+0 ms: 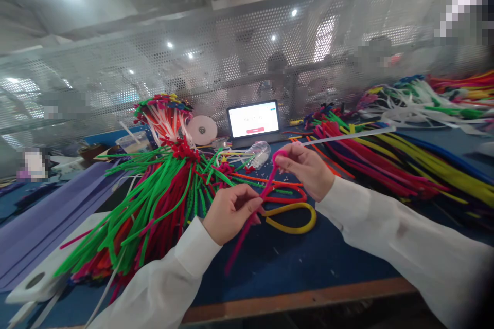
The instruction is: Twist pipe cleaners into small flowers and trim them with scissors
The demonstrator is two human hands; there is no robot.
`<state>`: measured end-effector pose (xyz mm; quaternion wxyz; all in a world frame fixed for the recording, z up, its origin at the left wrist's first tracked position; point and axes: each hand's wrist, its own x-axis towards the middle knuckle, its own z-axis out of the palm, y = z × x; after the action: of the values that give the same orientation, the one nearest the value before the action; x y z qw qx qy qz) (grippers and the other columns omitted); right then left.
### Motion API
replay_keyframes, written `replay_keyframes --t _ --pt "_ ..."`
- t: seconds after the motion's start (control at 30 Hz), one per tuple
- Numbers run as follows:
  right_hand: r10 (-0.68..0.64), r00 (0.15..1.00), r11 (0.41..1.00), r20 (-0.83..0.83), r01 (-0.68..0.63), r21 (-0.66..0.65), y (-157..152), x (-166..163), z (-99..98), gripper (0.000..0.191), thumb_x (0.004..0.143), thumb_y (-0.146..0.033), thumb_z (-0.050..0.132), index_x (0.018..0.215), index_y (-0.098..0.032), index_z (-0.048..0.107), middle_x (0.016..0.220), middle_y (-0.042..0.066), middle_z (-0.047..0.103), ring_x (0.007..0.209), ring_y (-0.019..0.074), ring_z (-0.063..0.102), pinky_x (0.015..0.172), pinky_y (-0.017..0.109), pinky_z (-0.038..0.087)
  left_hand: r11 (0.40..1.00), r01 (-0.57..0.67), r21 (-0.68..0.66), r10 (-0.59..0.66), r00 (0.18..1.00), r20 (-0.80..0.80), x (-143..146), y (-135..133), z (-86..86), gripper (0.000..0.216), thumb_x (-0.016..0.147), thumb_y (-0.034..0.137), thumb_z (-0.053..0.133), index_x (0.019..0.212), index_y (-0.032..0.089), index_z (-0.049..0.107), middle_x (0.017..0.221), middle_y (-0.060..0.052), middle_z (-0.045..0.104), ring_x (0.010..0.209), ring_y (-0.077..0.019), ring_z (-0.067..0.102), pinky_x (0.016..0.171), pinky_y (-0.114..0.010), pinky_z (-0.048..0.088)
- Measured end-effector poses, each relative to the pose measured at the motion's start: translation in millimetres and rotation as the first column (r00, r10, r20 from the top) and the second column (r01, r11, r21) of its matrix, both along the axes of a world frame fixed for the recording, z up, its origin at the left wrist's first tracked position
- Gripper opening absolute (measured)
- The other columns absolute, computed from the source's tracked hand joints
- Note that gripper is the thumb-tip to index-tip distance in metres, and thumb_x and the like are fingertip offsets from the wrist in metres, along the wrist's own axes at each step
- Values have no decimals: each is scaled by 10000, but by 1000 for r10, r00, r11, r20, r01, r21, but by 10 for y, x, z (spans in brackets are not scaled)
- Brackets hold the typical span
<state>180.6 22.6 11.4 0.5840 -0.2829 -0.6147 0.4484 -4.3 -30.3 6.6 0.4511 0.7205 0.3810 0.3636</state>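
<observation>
A magenta pipe cleaner (269, 183) runs slantwise between my two hands, above the blue table. My left hand (234, 211) pinches it partway along, and its loose lower end hangs toward the table's front. At the upper end, my right hand (304, 168) is closed on the pipe cleaner, where it forms a small knob at the fingertips. A white ribbon (343, 138) stretches from behind my right hand to the right; whether the fingers hold it, I cannot tell. Under the hands lie a yellow pipe cleaner loop (313, 218) and an orange-red loop (299, 196).
Green and red pipe cleaners (154, 205) spread in a big bundle at the left. A tablet (253, 119) showing a timer stands at the back beside a white spool (203, 130) and a clear plastic cup (259, 153). More pipe cleaners (424, 159) lie at the right.
</observation>
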Motion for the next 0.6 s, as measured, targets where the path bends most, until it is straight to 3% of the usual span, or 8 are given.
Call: replay_keyframes --t 0.07,0.13,0.23,0.33,0.4,0.5,0.6 --pt "57 983 987 -173 -81 -140 42 28 3 209 664 -313 621 658 -162 477 512 -61 433 455 41 394 410 167 303 987 111 -114 -108 994 34 3 -1 13 218 749 341 490 719 125 500 647 -47 605 499 -123 582 482 -234 472" --pt "144 959 951 -244 -203 -235 57 31 -8 243 662 -319 621 616 -159 444 467 -77 385 400 24 328 366 154 241 971 158 -179 -148 987 68 8 14 11 245 757 361 473 716 121 501 645 -45 601 469 -111 569 445 -221 462" --pt "296 948 889 -117 -318 -329 7 -38 -47 242 635 -311 646 632 -145 471 478 -70 435 390 15 346 371 151 256 985 71 -158 -55 993 107 29 50 -23 288 772 395 432 755 120 515 655 -31 582 416 -74 525 357 -166 399" --pt "379 925 873 29 -347 -342 -91 -152 -96 248 605 -297 671 674 -128 503 540 -38 525 455 38 453 413 157 308 988 20 -151 0 991 130 68 64 -76 285 759 397 456 784 120 518 555 10 525 351 -45 458 288 -128 309" --pt "389 918 879 72 -347 -328 -143 -204 -119 241 618 -301 661 669 -121 510 502 -45 507 442 34 439 406 151 291 987 30 -159 -8 991 133 95 54 -103 265 738 374 500 792 116 525 511 25 499 340 -43 444 287 -126 310" --pt "411 910 855 44 -369 -364 -169 -214 -128 241 692 -342 587 655 -117 510 478 -42 482 424 26 407 404 147 279 988 6 -156 19 988 153 118 29 -118 244 718 353 533 780 117 534 528 21 513 366 -56 475 310 -140 354" --pt "478 877 770 -55 -448 -454 -164 -182 -113 236 752 -336 497 667 -117 515 483 -25 483 427 34 408 409 151 279 992 -42 -123 60 987 147 120 8 -112 244 711 351 540 775 116 550 527 19 521 371 -59 478 318 -149 367"
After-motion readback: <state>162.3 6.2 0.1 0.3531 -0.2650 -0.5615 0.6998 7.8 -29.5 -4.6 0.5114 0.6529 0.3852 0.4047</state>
